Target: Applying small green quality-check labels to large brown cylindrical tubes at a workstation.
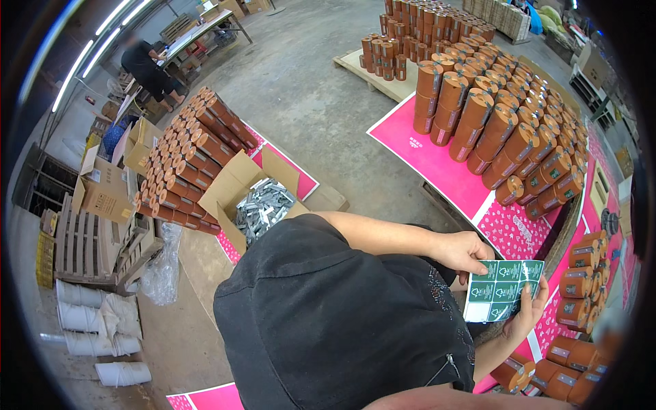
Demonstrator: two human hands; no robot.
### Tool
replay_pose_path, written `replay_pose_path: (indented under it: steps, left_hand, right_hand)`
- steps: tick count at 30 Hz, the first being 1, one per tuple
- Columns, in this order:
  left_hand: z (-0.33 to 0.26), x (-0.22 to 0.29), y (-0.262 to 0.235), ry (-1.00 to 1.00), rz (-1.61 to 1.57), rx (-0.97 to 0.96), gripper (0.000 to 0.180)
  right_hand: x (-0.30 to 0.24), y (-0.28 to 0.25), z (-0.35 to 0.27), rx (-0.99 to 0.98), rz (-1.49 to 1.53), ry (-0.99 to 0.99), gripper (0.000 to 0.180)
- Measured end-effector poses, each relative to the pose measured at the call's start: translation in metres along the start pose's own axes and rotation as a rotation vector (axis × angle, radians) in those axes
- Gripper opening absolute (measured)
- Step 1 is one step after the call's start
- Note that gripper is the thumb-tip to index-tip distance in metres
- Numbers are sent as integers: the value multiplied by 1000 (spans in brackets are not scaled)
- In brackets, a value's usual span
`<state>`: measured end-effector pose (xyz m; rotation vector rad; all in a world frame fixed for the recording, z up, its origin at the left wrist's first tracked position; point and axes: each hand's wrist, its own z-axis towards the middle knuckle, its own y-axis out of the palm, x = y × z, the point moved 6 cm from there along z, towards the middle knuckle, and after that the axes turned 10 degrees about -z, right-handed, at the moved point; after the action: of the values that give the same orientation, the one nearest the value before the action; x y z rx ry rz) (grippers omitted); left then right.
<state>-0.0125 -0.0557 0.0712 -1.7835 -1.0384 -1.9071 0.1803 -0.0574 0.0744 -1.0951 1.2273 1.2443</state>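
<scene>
A sheet of green labels (504, 292) with white print is held up in front of my black shirt. One spot at its lower left corner is bare white. My left hand (463, 251) pinches its upper left corner between thumb and fingers. Gripping the right edge is my right hand (527, 313), with the thumb lying over the front of the labels. Close to the right hand, several orange-brown cylinders (575, 352) with small pale labels lie on their sides. More such cylinders (584, 281) are stacked just beyond the sheet.
Tall stacks of cylinders (502, 130) stand on pink printed boards (451, 164); another stack (195, 160) is at the left. An open cardboard box (287, 171) holds many small grey pieces. White buckets (123, 373) and a wooden pallet (89, 239) lie left. A person (140, 65) stands far off.
</scene>
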Motion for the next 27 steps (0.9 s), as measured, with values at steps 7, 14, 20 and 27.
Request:
replay_pose_path:
  steps: [7, 14, 20, 27]
  left_hand:
    - [0, -1, 0, 7, -16, 7, 16]
    - [1, 1, 2, 30, -36, -13, 16]
    - [2, -1, 2, -36, -50, -28, 16]
    - [10, 0, 1, 32, 252, -104, 22]
  right_hand:
    - [2, -2, 1, -10, -6, -11, 34]
    - [3, -4, 0, -3, -17, -4, 34]
    - [2, -3, 0, 8, -27, -10, 33]
    - [-6, 13, -6, -75, -138, -23, 35]
